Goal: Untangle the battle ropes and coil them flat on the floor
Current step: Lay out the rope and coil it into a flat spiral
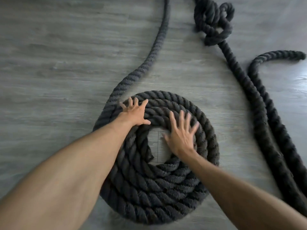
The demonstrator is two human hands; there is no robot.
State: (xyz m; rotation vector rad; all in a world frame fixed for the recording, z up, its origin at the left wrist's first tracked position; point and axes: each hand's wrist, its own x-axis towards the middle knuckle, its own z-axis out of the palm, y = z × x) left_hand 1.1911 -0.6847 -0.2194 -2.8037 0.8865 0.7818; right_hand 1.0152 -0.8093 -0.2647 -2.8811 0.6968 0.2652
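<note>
A thick black battle rope lies in a flat round coil (149, 188) on the floor, with a bare patch of floor at its centre. My left hand (135, 113) presses flat on the coil's upper left turns, fingers spread. My right hand (181, 135) rests palm down on the inner right turns, fingers spread and slightly blurred. The coil's free tail (149, 57) runs from the left side up and out of view. A second black rope (259, 105) lies to the right, with a tangled knot (213, 22) at the top and a loose end (280, 54) curling right.
The floor (58, 72) is grey wood-look planks. The second rope's doubled strands run down along the right edge of view, close beside the coil's right rim.
</note>
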